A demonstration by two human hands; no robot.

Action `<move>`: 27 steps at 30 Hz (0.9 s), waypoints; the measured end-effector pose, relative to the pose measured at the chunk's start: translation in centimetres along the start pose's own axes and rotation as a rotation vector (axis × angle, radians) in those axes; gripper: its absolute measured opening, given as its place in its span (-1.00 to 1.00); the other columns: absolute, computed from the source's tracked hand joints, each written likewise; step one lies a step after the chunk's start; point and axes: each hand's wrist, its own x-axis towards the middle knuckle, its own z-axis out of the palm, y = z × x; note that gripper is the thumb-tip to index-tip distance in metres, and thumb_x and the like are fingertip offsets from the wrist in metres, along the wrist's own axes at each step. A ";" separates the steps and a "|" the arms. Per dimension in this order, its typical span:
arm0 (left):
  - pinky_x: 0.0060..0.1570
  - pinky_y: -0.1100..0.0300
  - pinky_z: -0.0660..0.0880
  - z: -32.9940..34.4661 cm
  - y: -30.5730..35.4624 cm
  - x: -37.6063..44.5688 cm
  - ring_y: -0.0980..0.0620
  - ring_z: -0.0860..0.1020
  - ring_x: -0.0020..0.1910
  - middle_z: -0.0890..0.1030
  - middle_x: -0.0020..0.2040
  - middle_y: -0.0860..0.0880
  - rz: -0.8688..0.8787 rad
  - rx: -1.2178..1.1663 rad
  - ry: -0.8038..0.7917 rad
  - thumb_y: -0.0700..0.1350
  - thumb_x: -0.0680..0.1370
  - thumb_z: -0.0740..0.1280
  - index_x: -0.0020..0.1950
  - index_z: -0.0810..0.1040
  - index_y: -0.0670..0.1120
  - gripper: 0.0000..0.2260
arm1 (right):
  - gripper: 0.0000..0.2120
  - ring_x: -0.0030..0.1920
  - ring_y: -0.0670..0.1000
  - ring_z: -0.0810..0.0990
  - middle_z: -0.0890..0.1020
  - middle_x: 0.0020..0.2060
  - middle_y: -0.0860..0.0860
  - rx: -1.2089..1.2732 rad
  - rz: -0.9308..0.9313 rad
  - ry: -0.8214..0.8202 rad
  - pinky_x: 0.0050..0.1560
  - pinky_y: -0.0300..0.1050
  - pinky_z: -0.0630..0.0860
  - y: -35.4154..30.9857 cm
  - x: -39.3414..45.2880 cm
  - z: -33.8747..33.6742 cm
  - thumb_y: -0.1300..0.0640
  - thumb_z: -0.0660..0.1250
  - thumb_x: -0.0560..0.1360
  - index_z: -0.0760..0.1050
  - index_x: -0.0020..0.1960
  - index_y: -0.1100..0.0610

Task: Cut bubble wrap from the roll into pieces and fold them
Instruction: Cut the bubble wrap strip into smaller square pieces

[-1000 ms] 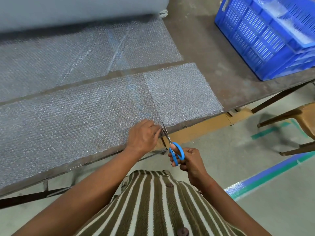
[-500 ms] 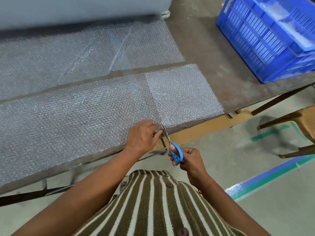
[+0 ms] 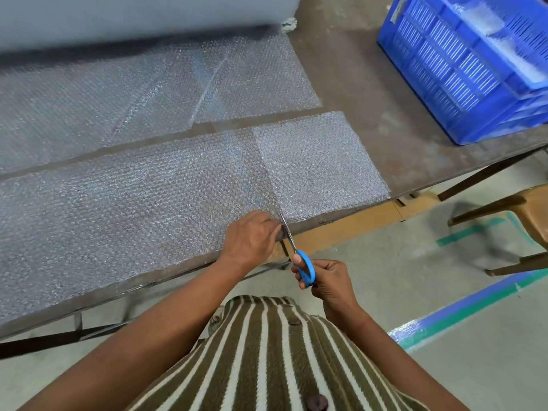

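Note:
A long strip of bubble wrap (image 3: 124,203) lies along the near edge of the metal table (image 3: 355,84). Its right end (image 3: 320,167) looks folded over and denser. Behind it a wider sheet (image 3: 118,99) runs back to the big roll (image 3: 133,16) at the far edge. My left hand (image 3: 252,237) pinches the strip's near edge, right beside the scissor blades. My right hand (image 3: 329,281) grips the blue-handled scissors (image 3: 299,259) below the table edge, blades pointing up into the wrap's edge.
A blue slatted plastic crate (image 3: 462,72) with bubble wrap inside stands at the table's far right. A wooden stool (image 3: 522,209) stands on the floor to the right. Blue and green floor tape (image 3: 474,310) runs at lower right. Brown cardboard (image 3: 355,218) shows under the table edge.
The scissors have crept a little up into the wrap's near edge. My left hand holds its place beside the blades. The view has drifted slightly.

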 end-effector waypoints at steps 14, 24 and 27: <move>-0.45 0.18 0.41 0.6 -0.6 -0.1 -0.02 0.55 -0.29 0.59 -0.24 0.02 0.028 -0.039 0.065 -0.15 0.55 0.57 -0.01 0.76 -0.10 -0.94 | -0.27 -0.42 0.12 0.53 0.67 -0.26 0.37 -0.063 -0.028 0.053 -0.37 -0.12 0.45 0.1 1.6 1.1 -0.25 0.72 0.21 0.67 -0.17 0.45; -0.41 0.11 0.52 0.8 -1.0 -0.4 -0.01 0.55 -0.25 0.60 -0.19 0.00 0.025 -0.112 0.120 -0.13 0.60 0.49 0.00 0.74 -0.12 -0.93 | -0.54 -0.42 0.09 0.47 0.60 -0.37 0.23 -0.035 -0.055 0.040 -0.38 -0.20 0.44 0.1 1.7 1.5 0.00 0.66 0.39 0.68 -0.22 0.43; -0.26 0.04 0.56 -0.2 -1.4 0.3 -0.04 0.56 -0.05 0.60 -0.03 -0.06 -0.009 -0.136 0.173 -0.13 0.64 0.39 0.11 0.68 -0.16 -0.87 | -0.63 -0.42 0.08 0.46 0.60 -0.38 0.22 -0.060 -0.052 0.036 -0.39 -0.21 0.43 -0.1 1.7 1.2 0.06 0.65 0.44 0.69 -0.26 0.37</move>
